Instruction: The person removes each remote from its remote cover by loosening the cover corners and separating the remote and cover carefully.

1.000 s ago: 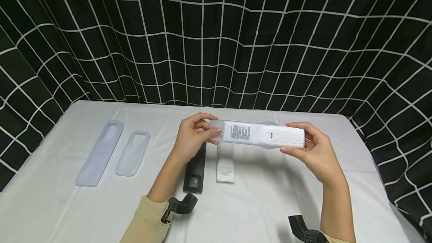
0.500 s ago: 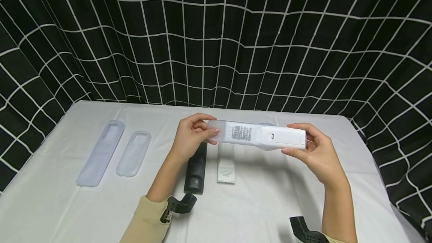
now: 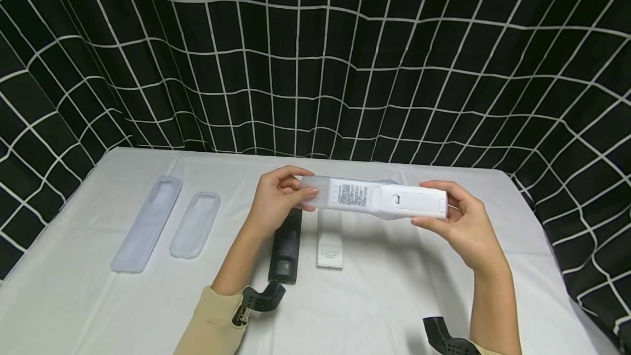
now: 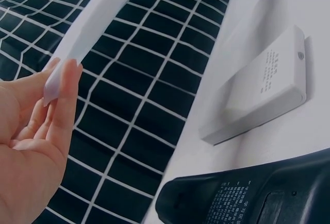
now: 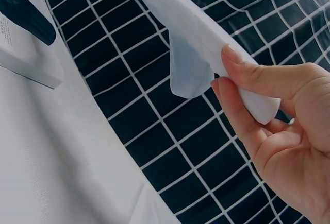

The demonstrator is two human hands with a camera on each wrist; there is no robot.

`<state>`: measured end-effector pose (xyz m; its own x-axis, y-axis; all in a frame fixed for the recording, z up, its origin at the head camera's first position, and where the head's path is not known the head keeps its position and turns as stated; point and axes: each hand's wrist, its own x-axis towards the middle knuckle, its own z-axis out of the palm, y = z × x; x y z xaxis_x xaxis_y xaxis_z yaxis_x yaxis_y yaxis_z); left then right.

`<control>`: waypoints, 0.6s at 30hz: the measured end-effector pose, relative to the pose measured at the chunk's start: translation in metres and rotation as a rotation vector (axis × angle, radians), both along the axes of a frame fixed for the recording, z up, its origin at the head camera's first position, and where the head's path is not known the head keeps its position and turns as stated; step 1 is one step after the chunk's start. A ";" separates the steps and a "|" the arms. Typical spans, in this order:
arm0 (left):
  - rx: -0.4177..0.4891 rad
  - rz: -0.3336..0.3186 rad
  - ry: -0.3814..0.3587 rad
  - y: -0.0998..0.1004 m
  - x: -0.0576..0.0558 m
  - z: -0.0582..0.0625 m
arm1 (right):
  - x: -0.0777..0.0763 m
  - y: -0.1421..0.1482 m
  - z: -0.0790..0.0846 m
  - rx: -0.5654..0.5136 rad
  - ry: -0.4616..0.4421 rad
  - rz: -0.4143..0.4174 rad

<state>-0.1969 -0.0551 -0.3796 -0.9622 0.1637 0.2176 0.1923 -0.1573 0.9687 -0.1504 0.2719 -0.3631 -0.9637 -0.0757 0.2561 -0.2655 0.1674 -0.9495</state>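
A white remote control, back side up, is held level above the table in the head view. Its left part lies inside a translucent silicone cover; the right part, with the battery lid, is bare. My left hand pinches the cover's left end between thumb and fingers. At the other end, my right hand grips the bare remote by its edges. In the right wrist view the cover's loose mouth hangs away from the remote, near the fingertips.
On the white tablecloth below lie a black remote and a smaller white remote, partly hidden by the held one. Two more translucent covers, a long one and a shorter one, lie at left. A black checked curtain stands behind.
My left hand and the cover's pinched end have shifted slightly left. The right hand and the remote stay almost in place.
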 end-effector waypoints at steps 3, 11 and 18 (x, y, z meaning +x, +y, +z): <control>-0.011 0.000 0.001 0.000 0.000 0.000 | 0.000 0.001 0.000 -0.004 0.001 0.001; -0.020 0.003 0.005 -0.001 0.000 0.000 | 0.001 0.002 0.000 -0.024 0.006 0.013; -0.023 0.006 -0.003 -0.003 0.000 0.000 | 0.002 0.004 0.000 -0.023 -0.007 0.005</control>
<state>-0.1973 -0.0584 -0.3798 -0.9639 0.1625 0.2109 0.1904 -0.1334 0.9726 -0.1488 0.2755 -0.3628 -0.9651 -0.0742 0.2513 -0.2597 0.1438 -0.9549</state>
